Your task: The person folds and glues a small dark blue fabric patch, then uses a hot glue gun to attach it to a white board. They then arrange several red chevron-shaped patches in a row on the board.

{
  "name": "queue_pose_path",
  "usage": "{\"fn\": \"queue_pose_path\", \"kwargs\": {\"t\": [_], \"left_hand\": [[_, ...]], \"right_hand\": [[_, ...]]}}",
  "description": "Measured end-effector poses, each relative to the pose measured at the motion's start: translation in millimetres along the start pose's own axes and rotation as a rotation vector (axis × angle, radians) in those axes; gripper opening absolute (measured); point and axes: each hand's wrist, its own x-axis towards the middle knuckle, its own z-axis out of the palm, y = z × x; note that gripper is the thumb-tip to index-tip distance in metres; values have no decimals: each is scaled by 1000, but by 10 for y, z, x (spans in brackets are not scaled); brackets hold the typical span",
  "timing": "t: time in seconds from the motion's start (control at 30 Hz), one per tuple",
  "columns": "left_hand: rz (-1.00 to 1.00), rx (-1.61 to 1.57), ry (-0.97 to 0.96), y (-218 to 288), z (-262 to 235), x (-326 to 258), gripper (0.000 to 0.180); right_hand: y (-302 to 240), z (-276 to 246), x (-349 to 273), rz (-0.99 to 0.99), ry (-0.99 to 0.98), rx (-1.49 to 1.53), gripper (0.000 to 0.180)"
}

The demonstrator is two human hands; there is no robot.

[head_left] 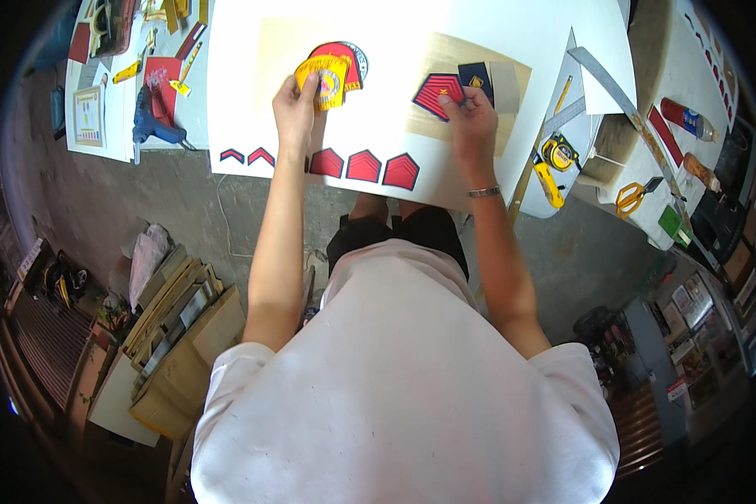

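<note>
The left hand (296,107) grips a yellow shield patch (323,80) on the white board (496,21) — the right hand (470,118) pinches a red pentagon patch (435,92), right of centre.

A blue glue gun (151,122) lies on the counter (227,84) at the left. To the right sit a yellow tape measure (560,153), a yellow utility knife (548,185), orange-handled scissors (632,197) and a metal ruler (617,92). Cardboard sheets (181,336) are stacked on the floor (101,202).
</note>
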Motion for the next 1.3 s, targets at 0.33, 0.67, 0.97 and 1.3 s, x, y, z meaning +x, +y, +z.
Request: {"fn": "queue_pose_path", "kwargs": {"t": [0.33,0.67,0.97,1.3], "left_hand": [[793,627,-208,-229,-292,-847,21],[853,1032,-843,-739,-37,-1858,72],[823,1041,-808,-906,36,-1894,74],[872,1021,-746,-1012,101,-1929,71]], "right_hand": [[691,-371,-1372,-46,230,-595,36],[829,-224,-1725,-385,339,-1105,41],[994,-175,-1769,-356,387,-1188,44],[1006,-249,-1830,-394,430,-1150,47]]}}
